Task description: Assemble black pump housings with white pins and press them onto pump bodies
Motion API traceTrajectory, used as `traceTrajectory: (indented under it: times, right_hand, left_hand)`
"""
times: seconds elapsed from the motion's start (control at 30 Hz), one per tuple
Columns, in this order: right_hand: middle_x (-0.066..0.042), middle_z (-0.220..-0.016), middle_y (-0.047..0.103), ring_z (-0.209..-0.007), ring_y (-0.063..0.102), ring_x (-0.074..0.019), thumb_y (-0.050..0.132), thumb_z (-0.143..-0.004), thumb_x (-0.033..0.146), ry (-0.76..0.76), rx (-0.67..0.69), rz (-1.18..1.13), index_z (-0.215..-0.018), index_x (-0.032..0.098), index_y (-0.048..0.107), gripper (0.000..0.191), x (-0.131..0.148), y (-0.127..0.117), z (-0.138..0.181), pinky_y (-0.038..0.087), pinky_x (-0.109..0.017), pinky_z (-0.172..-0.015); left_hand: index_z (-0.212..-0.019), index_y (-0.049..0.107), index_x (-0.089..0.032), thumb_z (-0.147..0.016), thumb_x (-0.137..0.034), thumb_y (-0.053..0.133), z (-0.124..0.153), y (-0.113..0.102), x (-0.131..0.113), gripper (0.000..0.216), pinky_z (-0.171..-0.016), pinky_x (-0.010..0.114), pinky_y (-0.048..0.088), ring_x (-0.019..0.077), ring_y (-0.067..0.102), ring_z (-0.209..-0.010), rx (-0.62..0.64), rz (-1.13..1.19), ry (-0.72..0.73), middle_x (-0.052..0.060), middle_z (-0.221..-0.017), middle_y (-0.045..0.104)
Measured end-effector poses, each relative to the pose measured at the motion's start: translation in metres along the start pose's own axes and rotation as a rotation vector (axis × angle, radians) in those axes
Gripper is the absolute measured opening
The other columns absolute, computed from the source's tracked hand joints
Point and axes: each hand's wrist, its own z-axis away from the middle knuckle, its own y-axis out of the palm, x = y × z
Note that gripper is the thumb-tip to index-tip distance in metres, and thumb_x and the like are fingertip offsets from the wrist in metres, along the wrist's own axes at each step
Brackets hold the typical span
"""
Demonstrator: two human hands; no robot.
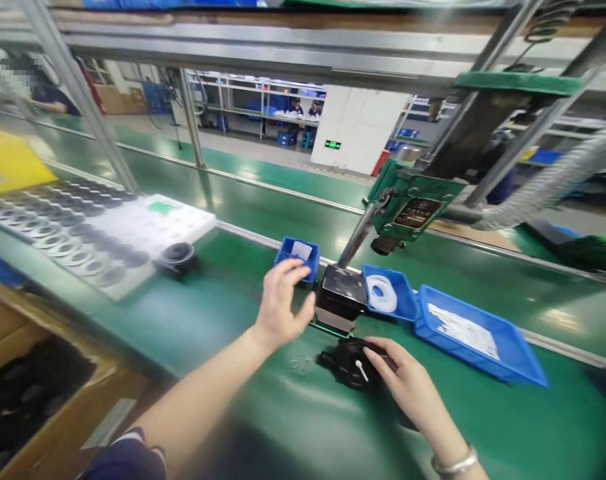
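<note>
My left hand [279, 308] hovers at the near side of a small blue bin [284, 253], thumb and fingers apart, and nothing shows between them. A white label or paper piece lies in that bin. My right hand [405, 380] grips the right edge of a round black plastic part [347, 370] on the green bench. A short white stick-like piece [362, 370] with a rounded end lies across the part's top. Small clear bits [299, 363] are scattered on the bench left of the part. Just behind stands the black block [343, 285] of a green press [413, 207].
Right of the press, one blue bin holds white rings [381, 293]; a longer blue tray [520, 357] holds pale pieces. At left, a white board [197, 227] carries rows of rings, with a black round part [177, 259] beside it. A cardboard box [100, 387] stands lower left.
</note>
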Motion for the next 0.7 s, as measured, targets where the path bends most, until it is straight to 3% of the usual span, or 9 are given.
traceTrajectory:
  times: [0.07, 0.1, 0.17, 0.2, 0.33, 0.43, 0.5, 0.6, 0.7]
  right_hand:
    - [-0.01, -0.105, 0.069, -0.096, 0.064, -0.0296, 0.067, -0.074, 0.061, 0.048, 0.014, -0.081, -0.089, 0.023, 0.068, 0.04, 0.0, 0.002, 0.0, 0.049, -0.044, -0.091]
    - [-0.01, -0.108, 0.069, -0.099, 0.063, -0.0296, 0.07, -0.072, 0.06, 0.069, 0.008, -0.157, -0.085, 0.023, 0.066, 0.039, 0.002, 0.002, 0.001, 0.049, -0.044, -0.093]
    - [-0.008, -0.119, 0.066, -0.107, 0.062, -0.0289, 0.073, -0.072, 0.057, 0.128, -0.013, -0.396, -0.086, 0.024, 0.061, 0.037, 0.008, 0.001, 0.006, 0.049, -0.043, -0.095]
    - [-0.007, -0.124, 0.064, -0.11, 0.061, -0.0286, 0.074, -0.073, 0.055, 0.177, -0.011, -0.554, -0.089, 0.026, 0.059, 0.036, 0.012, 0.0, 0.01, 0.05, -0.043, -0.094]
    - [-0.01, -0.122, 0.066, -0.101, 0.067, -0.0332, 0.071, -0.075, 0.056, 0.485, 0.035, -1.124, -0.103, 0.032, 0.058, 0.039, 0.024, 0.007, 0.023, 0.057, -0.05, -0.07]
    - [-0.015, -0.117, 0.069, -0.087, 0.07, -0.0329, 0.064, -0.076, 0.064, 0.631, 0.073, -1.318, -0.105, 0.029, 0.064, 0.045, 0.027, 0.016, 0.026, 0.057, -0.047, -0.056]
    - [-0.016, -0.114, 0.07, -0.082, 0.07, -0.0304, 0.056, -0.079, 0.069, 0.677, 0.15, -1.396, -0.104, 0.025, 0.068, 0.051, 0.025, 0.021, 0.026, 0.057, -0.046, -0.057]
    - [-0.015, -0.113, 0.071, -0.091, 0.069, -0.0273, 0.05, -0.088, 0.059, 0.652, 0.255, -1.482, -0.106, 0.023, 0.07, 0.045, 0.022, 0.027, 0.024, 0.056, -0.041, -0.066]
    - [-0.011, -0.115, 0.071, -0.098, 0.068, -0.0243, 0.05, -0.091, 0.042, 0.559, 0.254, -1.535, -0.107, 0.024, 0.069, 0.031, 0.022, 0.028, 0.024, 0.055, -0.038, -0.071]
  left_hand:
    - [-0.134, 0.038, -0.018, -0.088, -0.027, 0.056, -0.011, -0.032, 0.033, 0.051, -0.111, 0.049, 0.032, 0.0292, 0.04, -0.133, -0.077, -0.226, -0.135, 0.017, -0.135, 0.045]
    - [-0.136, 0.036, -0.017, -0.088, -0.031, 0.057, -0.015, -0.05, 0.053, 0.055, -0.112, 0.05, 0.03, 0.0311, 0.037, -0.135, -0.052, -0.352, -0.217, 0.018, -0.138, 0.042]
    - [-0.141, 0.029, -0.013, -0.087, -0.037, 0.055, -0.02, -0.085, 0.097, 0.065, -0.113, 0.054, 0.024, 0.0356, 0.028, -0.139, 0.092, -0.633, -0.442, 0.023, -0.146, 0.032]
    - [-0.144, 0.024, -0.011, -0.088, -0.04, 0.053, -0.022, -0.101, 0.118, 0.069, -0.113, 0.056, 0.022, 0.0376, 0.023, -0.141, 0.237, -0.758, -0.544, 0.025, -0.149, 0.028]
    - [-0.135, 0.039, -0.005, -0.08, -0.033, 0.061, -0.025, -0.145, 0.172, 0.066, -0.107, 0.058, 0.029, 0.0437, 0.038, -0.132, 0.472, -0.822, -0.619, 0.028, -0.136, 0.045]
    - [-0.136, 0.042, -0.006, -0.08, -0.034, 0.06, -0.022, -0.147, 0.172, 0.065, -0.102, 0.056, 0.036, 0.0431, 0.046, -0.124, 0.58, -0.843, -0.626, 0.027, -0.132, 0.05]
    - [-0.14, 0.039, -0.008, -0.08, -0.037, 0.062, -0.016, -0.136, 0.158, 0.071, -0.1, 0.061, 0.036, 0.0472, 0.042, -0.127, 0.641, -0.837, -0.619, 0.029, -0.136, 0.044]
    - [-0.146, 0.032, -0.014, -0.069, -0.042, 0.075, 0.0, -0.111, 0.121, 0.092, -0.1, 0.063, 0.036, 0.0491, 0.029, -0.137, 0.805, -0.716, -0.535, 0.029, -0.147, 0.033]
    - [-0.149, 0.028, -0.023, -0.054, -0.03, 0.087, 0.018, -0.089, 0.078, 0.112, -0.107, 0.053, 0.037, 0.0414, 0.019, -0.145, 1.009, -0.452, -0.334, 0.022, -0.157, 0.022]
